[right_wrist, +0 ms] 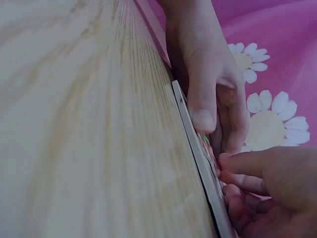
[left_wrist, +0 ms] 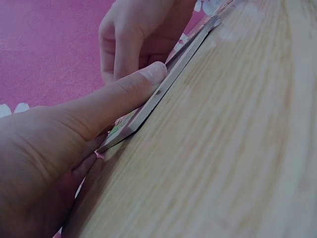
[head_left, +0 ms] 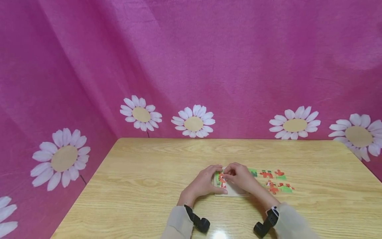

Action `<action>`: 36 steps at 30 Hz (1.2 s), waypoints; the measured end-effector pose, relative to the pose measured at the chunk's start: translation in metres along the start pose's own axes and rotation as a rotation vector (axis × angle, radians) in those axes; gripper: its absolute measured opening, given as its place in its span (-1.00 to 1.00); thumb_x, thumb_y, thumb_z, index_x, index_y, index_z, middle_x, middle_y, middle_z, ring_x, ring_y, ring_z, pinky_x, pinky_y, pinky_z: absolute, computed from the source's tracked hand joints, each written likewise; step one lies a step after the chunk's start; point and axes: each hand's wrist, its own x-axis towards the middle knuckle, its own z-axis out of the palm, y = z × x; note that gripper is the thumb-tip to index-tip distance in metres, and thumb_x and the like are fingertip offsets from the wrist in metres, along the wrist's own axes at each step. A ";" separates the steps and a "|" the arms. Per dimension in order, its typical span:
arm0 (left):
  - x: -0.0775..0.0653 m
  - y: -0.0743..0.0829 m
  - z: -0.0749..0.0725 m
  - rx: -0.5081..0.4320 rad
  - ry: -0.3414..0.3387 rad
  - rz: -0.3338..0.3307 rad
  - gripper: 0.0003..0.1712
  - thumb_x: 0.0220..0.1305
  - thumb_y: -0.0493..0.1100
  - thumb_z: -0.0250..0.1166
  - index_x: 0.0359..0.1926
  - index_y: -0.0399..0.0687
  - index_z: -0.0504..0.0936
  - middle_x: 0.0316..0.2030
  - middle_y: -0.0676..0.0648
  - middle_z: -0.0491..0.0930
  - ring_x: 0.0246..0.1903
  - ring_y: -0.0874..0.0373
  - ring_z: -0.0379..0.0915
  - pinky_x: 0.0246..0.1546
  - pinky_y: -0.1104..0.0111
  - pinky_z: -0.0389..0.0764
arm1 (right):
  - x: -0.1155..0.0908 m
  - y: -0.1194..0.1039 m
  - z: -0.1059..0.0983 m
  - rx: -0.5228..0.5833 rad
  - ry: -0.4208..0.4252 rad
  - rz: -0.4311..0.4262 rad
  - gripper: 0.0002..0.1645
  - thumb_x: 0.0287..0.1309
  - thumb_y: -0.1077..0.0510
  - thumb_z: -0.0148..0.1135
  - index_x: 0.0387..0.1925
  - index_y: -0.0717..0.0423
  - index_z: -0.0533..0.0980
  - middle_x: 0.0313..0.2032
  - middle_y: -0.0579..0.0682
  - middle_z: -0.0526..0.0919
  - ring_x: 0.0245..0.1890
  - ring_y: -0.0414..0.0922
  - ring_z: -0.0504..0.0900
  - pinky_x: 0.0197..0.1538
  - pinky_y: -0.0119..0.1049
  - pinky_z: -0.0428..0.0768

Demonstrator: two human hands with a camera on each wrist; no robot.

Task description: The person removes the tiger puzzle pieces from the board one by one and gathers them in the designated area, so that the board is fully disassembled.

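Magenta cloth (head_left: 226,59) printed with white daisies (head_left: 193,123) hangs behind and to the left of a pale wooden table (head_left: 149,172); the far edge of the wood lies well apart from the work at twelve o'clock, and the left edge slants well apart at nine, leaving wide room on both sides; beige sleeves (head_left: 178,220) reach in from seven and five o'clock; the left hand (head_left: 202,182) sits at nine o'clock on a thin puzzle board (head_left: 235,190), its thumb and fingers spread well apart, thumb resting along the near rim, fingers at the far left corner; the right hand (head_left: 243,177) leans over the board from four o'clock, thumb and index fingertips close together; whether they pinch a piece cannot be told; the board lies on the table between the hands; black wrist cameras (head_left: 201,224) hang below each wrist; fitted pieces (head_left: 220,181), red and green, line the board's nine o'clock end, just beside the right fingertips; loose pieces (head_left: 266,174) lie at three o'clock in two rough rows, near the right hand.
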 end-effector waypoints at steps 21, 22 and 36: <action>-0.005 0.002 0.004 0.057 0.044 -0.081 0.10 -0.09 0.20 0.58 0.34 -0.31 0.32 0.29 -0.06 0.19 0.31 0.09 0.04 0.30 0.27 0.33 | 0.005 -0.004 0.004 0.023 -0.040 0.123 -0.84 0.14 0.32 0.36 -0.45 0.19 0.50 -0.49 -0.05 0.42 -0.45 -0.17 0.36 -0.41 -0.40 0.33; -0.005 0.002 0.004 0.064 0.043 -0.080 0.10 -0.09 0.20 0.57 0.34 -0.30 0.33 0.29 -0.06 0.19 0.31 0.09 0.04 0.30 0.27 0.33 | 0.005 -0.004 0.003 0.023 -0.043 0.121 -0.84 0.14 0.32 0.36 -0.44 0.19 0.50 -0.48 -0.05 0.42 -0.45 -0.16 0.36 -0.40 -0.40 0.33; -0.002 0.002 0.003 0.072 0.053 -0.042 0.03 -0.07 0.20 0.56 0.26 -0.30 0.35 0.17 -0.06 0.24 0.22 0.08 0.10 0.25 0.31 0.36 | 0.004 -0.001 0.004 0.062 -0.018 0.048 -0.80 0.15 0.36 0.32 -0.35 0.24 0.41 -0.40 -0.01 0.36 -0.41 -0.15 0.33 -0.38 -0.41 0.33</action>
